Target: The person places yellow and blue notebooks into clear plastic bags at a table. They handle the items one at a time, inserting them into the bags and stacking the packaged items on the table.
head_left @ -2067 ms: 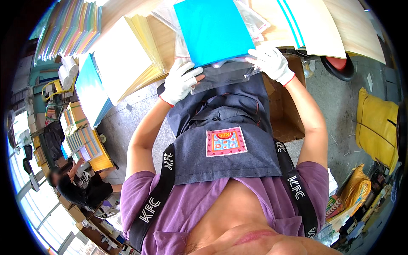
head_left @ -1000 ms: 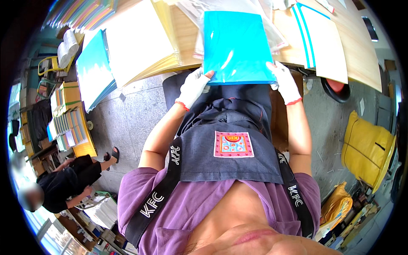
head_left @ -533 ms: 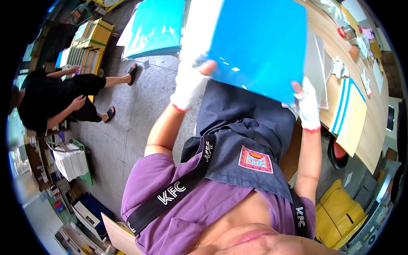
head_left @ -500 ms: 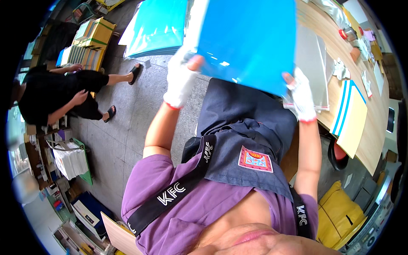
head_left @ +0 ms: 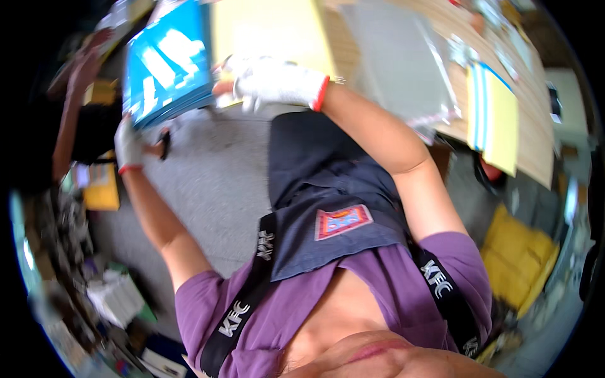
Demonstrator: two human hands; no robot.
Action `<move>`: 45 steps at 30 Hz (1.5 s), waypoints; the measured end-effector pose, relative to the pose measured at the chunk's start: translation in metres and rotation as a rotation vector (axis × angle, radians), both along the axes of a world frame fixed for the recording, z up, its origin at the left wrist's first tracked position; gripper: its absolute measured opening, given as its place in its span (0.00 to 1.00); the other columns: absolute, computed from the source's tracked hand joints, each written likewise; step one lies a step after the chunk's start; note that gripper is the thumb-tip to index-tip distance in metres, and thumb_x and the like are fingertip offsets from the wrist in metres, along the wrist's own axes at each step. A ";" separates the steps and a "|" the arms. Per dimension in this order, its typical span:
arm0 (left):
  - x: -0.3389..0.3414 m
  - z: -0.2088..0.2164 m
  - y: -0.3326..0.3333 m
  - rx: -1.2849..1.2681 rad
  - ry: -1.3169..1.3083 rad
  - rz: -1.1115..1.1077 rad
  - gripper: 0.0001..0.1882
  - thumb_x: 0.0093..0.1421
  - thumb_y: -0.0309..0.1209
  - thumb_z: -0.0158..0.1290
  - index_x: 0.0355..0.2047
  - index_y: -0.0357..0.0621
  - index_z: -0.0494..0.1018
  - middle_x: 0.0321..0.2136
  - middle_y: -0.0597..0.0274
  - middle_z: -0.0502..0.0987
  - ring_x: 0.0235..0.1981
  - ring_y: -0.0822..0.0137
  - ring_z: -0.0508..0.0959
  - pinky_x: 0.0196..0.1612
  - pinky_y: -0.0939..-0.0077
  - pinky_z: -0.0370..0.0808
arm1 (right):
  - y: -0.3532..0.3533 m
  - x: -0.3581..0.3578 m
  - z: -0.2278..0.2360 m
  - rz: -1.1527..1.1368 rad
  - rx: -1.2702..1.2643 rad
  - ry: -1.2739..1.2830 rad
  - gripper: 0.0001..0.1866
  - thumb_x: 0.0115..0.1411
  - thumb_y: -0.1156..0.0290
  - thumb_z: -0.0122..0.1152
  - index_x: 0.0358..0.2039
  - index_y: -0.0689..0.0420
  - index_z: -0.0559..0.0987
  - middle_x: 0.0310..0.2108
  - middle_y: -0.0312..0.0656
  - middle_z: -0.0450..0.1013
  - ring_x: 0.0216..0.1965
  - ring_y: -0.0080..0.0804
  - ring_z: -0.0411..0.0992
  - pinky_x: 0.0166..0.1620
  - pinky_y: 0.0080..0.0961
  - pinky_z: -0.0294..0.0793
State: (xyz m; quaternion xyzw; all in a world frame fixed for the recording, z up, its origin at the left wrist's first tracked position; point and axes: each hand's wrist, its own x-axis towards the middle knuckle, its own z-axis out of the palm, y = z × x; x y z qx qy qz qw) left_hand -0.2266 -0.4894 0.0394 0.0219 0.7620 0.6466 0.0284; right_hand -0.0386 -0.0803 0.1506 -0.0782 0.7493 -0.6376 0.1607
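Observation:
Both my hands wear white gloves with red cuffs. A blue booklet in a glossy clear sleeve point(head_left: 167, 63) is up at the far left, over a stack of the same. My left hand point(head_left: 130, 143) is on its lower left edge and my right hand point(head_left: 268, 85) is on its right edge. The picture is blurred by motion, so how tight the fingers close is unclear.
A wooden table point(head_left: 535, 94) runs across the top right with a yellow sheet point(head_left: 271, 28), a grey sleeve point(head_left: 400, 60), and a yellow pad with blue stripes point(head_left: 495, 116). Another person point(head_left: 82, 107) sits at the left. Yellow bags point(head_left: 517, 249) lie at the right, stacked paper at lower left.
I have turned left and carried the blue booklet from in front of me over to the blue stack at the left. Both arms swung leftward with it.

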 end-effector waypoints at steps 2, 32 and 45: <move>-0.011 -0.018 -0.017 -0.171 0.056 -0.045 0.18 0.66 0.39 0.50 0.49 0.40 0.77 0.35 0.67 0.76 0.33 0.75 0.72 0.35 0.79 0.69 | 0.046 0.068 0.015 0.082 -0.232 -0.137 0.21 0.65 0.75 0.48 0.59 0.61 0.71 0.41 0.43 0.79 0.31 0.20 0.75 0.34 0.15 0.74; 0.290 -0.001 0.523 -0.876 0.997 -0.952 0.19 0.55 0.44 0.60 0.41 0.45 0.79 0.41 0.54 0.76 0.47 0.55 0.74 0.50 0.63 0.67 | 0.526 0.520 -0.096 -1.507 0.096 0.180 0.18 0.64 0.66 0.56 0.52 0.58 0.69 0.42 0.43 0.77 0.39 0.32 0.74 0.38 0.24 0.75; 0.239 -0.001 0.531 -0.756 0.603 -0.784 0.12 0.58 0.29 0.52 0.43 0.52 0.75 0.40 0.57 0.78 0.42 0.57 0.80 0.44 0.63 0.76 | 0.277 0.478 -0.033 -1.460 -0.597 -0.023 0.33 0.57 0.57 0.61 0.58 0.64 0.69 0.48 0.46 0.74 0.48 0.36 0.75 0.49 0.29 0.77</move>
